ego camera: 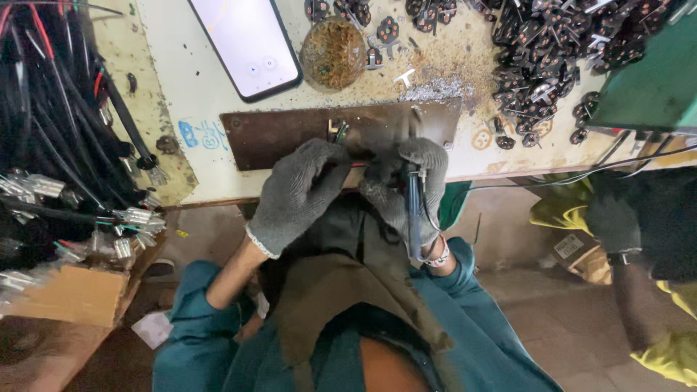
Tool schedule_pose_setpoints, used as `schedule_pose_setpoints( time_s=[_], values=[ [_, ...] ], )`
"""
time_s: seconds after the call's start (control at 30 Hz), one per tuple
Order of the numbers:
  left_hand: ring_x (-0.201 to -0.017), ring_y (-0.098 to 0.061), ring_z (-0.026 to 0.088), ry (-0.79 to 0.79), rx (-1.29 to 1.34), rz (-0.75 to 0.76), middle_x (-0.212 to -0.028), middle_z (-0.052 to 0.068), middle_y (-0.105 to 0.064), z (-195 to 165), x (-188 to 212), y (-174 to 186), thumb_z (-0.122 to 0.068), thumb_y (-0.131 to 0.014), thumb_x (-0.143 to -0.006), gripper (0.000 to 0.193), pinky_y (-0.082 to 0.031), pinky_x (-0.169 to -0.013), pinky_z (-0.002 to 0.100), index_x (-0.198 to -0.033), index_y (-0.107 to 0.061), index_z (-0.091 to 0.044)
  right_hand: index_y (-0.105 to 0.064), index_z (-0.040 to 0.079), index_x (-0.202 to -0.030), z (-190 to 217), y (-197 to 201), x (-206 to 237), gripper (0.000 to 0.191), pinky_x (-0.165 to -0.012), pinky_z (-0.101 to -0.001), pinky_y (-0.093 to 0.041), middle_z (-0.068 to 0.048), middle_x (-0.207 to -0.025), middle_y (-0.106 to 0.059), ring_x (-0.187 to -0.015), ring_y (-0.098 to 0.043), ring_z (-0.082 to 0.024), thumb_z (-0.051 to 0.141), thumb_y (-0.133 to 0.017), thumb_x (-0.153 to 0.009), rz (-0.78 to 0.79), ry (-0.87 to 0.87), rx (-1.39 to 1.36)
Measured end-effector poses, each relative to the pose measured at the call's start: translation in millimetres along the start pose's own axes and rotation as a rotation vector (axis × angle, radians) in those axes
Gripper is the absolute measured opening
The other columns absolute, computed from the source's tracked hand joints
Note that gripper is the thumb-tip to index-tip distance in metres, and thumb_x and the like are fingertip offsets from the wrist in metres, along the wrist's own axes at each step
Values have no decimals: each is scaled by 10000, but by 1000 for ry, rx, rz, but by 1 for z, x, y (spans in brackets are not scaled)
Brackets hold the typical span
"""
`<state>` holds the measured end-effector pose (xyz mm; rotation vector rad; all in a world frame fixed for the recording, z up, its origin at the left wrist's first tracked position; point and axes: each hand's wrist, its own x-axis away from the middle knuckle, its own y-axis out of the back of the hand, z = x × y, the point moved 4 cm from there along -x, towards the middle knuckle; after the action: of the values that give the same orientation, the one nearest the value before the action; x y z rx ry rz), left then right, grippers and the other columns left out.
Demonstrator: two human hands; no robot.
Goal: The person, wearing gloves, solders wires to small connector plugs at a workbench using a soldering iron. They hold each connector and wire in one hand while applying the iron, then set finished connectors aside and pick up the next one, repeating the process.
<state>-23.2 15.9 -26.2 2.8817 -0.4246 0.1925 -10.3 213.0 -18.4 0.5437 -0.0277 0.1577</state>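
Head view, looking straight down; both hands are wearing grey knit gloves and working at the near edge of a worn pale bench.

Left hand is sitting just left of centre, fingers curling closed around a thin red wire that is running toward 3 o'clock into the other hand; the grip looks pinched rather than loose.

Right hand is lying just right of centre, touching the left at the fingertips; it is clenching a slim dark-handled tool whose shaft is running down toward 6 o'clock along the wrist; whether the tool tip is meeting the wire I cannot tell, since the gloves are covering that spot.

Both hands are resting against a brown metal plate fixed flat on the bench, at 12 o'clock from the knuckles; a small upright fitting is standing on the plate just above the left hand.

Further out at 12 o'clock: a smartphone is lying screen-up with its display lit; beside it, toward 1 o'clock, a round clear dish of small brownish parts; at 2 o'clock a heap of black plug inserts is spreading over the bench.

At 9 o'clock bundles of black cables with metal terminals are hanging over a cardboard box.

At 4 o'clock another person's gloved hand is showing, well apart from the work.
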Motion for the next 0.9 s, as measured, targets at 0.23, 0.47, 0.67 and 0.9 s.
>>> schedule_pose_setpoints(
  time_s=[0.23, 0.47, 0.67, 0.9],
  values=[
    [-909, -671, 161, 197, 400, -62, -1019, 85, -704, 7, 8, -21, -46, -688, -1001, 97, -546, -820, 303, -1087, -678, -3, -678, 29, -972, 24, 6, -11, 287, -894, -476, -449, -111, -972, -699, -912, -654, -314, -16, -819, -727, -26, 57, 125],
    [-780, -609, 72, 319, 333, -116, -873, 69, -701, 5, 3, -26, -59, -724, -949, 82, -527, -701, 280, -1007, -712, -3, -541, 90, -1156, -5, -3, 4, 440, -810, -327, -562, -48, -1073, -691, -931, -695, -214, 72, -849, -843, -166, -147, -300],
    [-866, -654, 314, -58, -393, -412, -1013, 118, -605, -34, -9, 31, -39, -710, -1007, 164, -528, -747, 398, -1112, -589, -71, -528, 85, -1096, -13, 12, 9, 381, -885, -377, -498, -57, -1052, -763, -897, -663, -222, 90, -843, -881, -291, -19, 103],
    [-837, -660, 320, -101, -675, -331, -998, 109, -597, -59, -74, 48, -95, -746, -1024, 167, -517, -701, 430, -1058, -583, -99, -575, 55, -989, -16, 15, 9, 350, -854, -427, -484, -113, -944, -622, -886, -610, -319, 143, -864, -812, -389, 5, 228]
  ],
)
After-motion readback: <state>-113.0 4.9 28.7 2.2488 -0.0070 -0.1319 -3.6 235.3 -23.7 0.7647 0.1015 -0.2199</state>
